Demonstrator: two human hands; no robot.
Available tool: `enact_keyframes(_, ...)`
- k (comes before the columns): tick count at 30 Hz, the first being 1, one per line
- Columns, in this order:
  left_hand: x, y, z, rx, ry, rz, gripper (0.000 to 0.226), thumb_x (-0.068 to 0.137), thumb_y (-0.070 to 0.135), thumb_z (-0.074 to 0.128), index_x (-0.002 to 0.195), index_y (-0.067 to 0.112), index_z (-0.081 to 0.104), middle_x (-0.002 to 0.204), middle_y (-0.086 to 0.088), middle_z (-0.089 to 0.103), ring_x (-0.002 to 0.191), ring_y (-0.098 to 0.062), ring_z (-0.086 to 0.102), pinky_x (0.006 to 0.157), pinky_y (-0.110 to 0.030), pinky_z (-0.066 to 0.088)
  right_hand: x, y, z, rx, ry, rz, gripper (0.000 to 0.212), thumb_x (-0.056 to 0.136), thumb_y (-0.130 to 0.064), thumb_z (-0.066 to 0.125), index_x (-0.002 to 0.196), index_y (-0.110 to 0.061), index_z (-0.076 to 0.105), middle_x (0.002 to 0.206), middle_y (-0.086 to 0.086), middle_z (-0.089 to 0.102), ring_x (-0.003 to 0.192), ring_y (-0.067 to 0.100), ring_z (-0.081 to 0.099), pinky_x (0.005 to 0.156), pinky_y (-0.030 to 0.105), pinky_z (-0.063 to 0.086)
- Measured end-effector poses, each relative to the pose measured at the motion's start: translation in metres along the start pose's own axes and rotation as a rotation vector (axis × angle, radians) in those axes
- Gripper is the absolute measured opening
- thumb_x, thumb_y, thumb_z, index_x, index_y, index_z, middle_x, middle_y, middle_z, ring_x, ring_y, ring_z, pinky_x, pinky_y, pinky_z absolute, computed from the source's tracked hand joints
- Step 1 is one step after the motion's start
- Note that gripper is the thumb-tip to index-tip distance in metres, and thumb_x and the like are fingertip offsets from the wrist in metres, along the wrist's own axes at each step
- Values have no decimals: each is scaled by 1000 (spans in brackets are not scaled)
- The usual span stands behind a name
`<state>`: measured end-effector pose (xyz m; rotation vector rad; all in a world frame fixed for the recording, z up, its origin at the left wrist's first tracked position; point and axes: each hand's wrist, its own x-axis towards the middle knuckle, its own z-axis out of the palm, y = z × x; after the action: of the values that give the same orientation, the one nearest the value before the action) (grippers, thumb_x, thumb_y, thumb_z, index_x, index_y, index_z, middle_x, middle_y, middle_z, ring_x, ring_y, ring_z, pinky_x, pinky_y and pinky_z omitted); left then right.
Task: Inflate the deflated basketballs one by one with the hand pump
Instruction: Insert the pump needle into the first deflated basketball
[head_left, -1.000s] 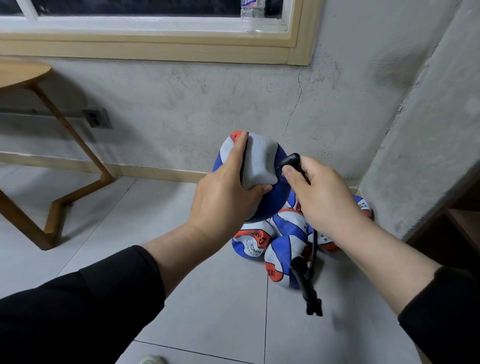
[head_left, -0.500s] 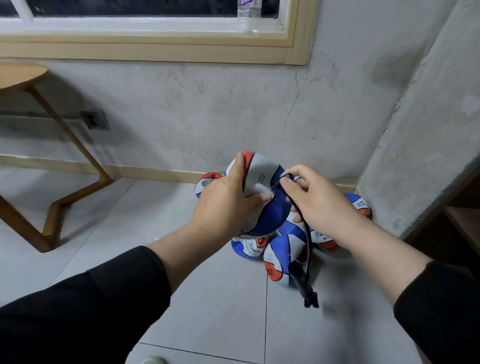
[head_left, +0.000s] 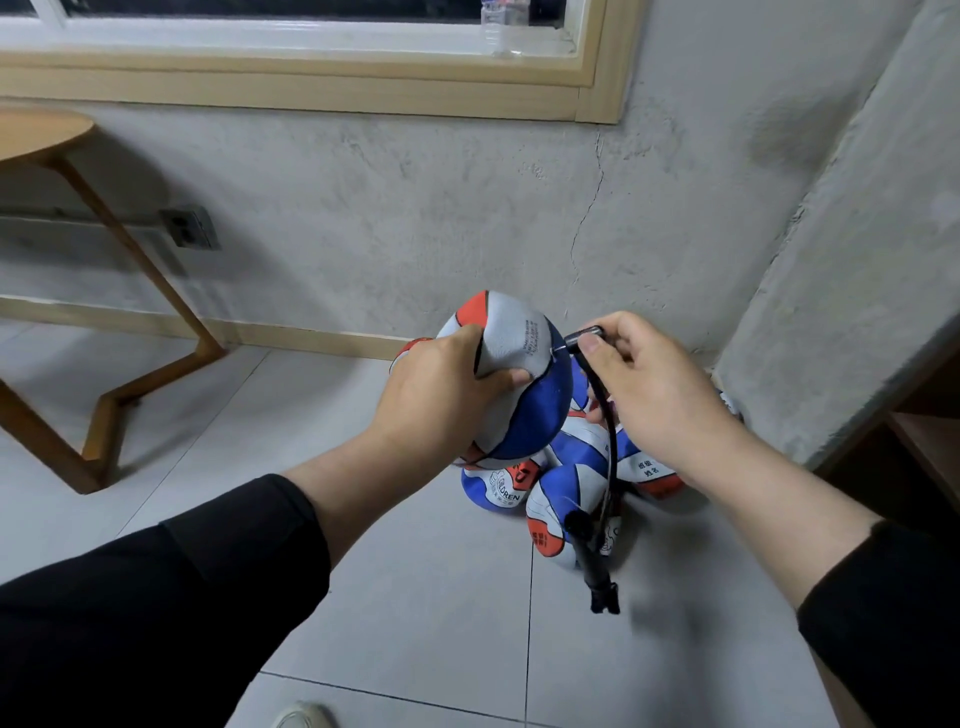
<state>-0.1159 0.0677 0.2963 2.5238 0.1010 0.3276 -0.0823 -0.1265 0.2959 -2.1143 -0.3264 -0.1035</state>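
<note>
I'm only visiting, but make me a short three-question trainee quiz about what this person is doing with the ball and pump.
1. True or false: the left hand grips the held ball while other balls lie on the floor beneath.
2. What does the right hand pinch?
A. the window bottle
B. the hose nozzle
C. the table leg
3. Fill in: the pump body hangs from the ____.

Key: 1 true; 2 B; 3 hose.
</note>
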Motion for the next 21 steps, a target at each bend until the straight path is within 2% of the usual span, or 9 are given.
enact_keyframes(2,1,-2,0,-7,11,-6,50,92,53,69,86,6,53,74,-12,60,74,-32,53,61,-41,33,0,1,1,-47,6,-19,15,105,-34,52,103,-24,63,88,1,71,74,25,68,77,50,58)
enact_keyframes(4,0,-2,-1,11,9,-12,50,93,54,68,83,7,52,72,-11,58,72,-30,51,61,-40,31,0,1,3,-41,2,-24,14,105,-31,53,100,-23,64,82,5,70,76,29,66,76,50,59)
enact_keyframes(8,-2,2,-4,45,10,-19,51,95,54,66,76,11,48,67,-6,52,69,-28,48,60,-39,29,2,0,5,-27,14,-33,15,106,-23,52,101,-15,64,70,1,64,60,18,61,61,29,57)
enact_keyframes(9,-3,3,-5,64,7,-22,51,96,54,65,75,12,46,65,-5,49,69,-28,47,61,-39,28,2,0,6,-50,19,-41,15,106,-24,52,100,-15,64,70,1,64,60,17,63,61,28,57)
enact_keyframes(13,-6,9,-8,106,22,-17,54,97,53,64,68,16,38,62,-2,44,65,-26,43,57,-39,24,1,2,12,-94,30,-56,17,105,-29,53,98,-18,64,68,0,65,60,17,66,71,46,60)
enact_keyframes(16,-8,10,-7,80,42,-12,55,97,49,65,65,15,36,60,-3,43,60,-24,40,52,-34,24,0,2,17,-64,48,-57,18,104,-29,54,99,-17,66,68,0,65,64,22,66,73,51,59)
enact_keyframes(19,-11,12,-6,52,59,-7,57,97,47,65,62,14,36,58,-6,43,64,-31,44,60,-39,21,0,0,20,-68,69,-69,18,104,-29,55,97,-17,65,67,0,65,65,24,66,73,51,58)
enact_keyframes(21,-13,13,-6,48,57,-10,57,99,45,65,61,14,35,57,-5,41,60,-28,41,61,-38,21,2,-1,20,-85,56,-68,18,104,-30,55,96,-17,65,67,0,65,67,25,66,73,51,58)
